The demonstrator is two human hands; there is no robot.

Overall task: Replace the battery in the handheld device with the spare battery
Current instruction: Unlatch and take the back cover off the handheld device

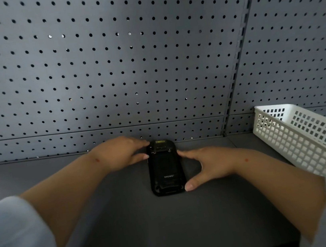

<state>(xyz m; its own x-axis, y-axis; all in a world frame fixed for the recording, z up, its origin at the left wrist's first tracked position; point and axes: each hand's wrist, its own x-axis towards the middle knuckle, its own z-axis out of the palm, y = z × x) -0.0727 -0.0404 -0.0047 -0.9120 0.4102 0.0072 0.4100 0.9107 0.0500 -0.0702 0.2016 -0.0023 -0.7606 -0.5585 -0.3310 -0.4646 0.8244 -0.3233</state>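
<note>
The device (pixel 166 168) lies flat on the dark shelf (pixel 130 222) at the centre of the frame, back side up, its top end close to the pegboard (pixel 128 65) behind. A brand mark shows low on the back, and there is a small yellow label at the top end.

The left hand (pixel 120 152), centre-left, reaches to the upper left corner of the device with fingers loosely spread, fingertips touching its top edge and side. The right hand (pixel 207 165), centre-right, is spread wide along the right edge: index finger at the upper side, thumb at the lower right corner. Neither hand has closed on it; both bracket it, as if to steady or lift it.

It looks like a rigid, rubber-armoured unit, fairly dense for its size, not fragile and not very slippery. I would take it by the long sides, where the casing offers grip, and keep clear of the top end with its scanner window. The battery cover seems to be still on; a latch appears to sit near the lower end, though it is too dark to be sure.

A white basket (pixel 307 140) stands at the right. I see no spare battery; it may be in the basket, whose inside is hidden.
</note>
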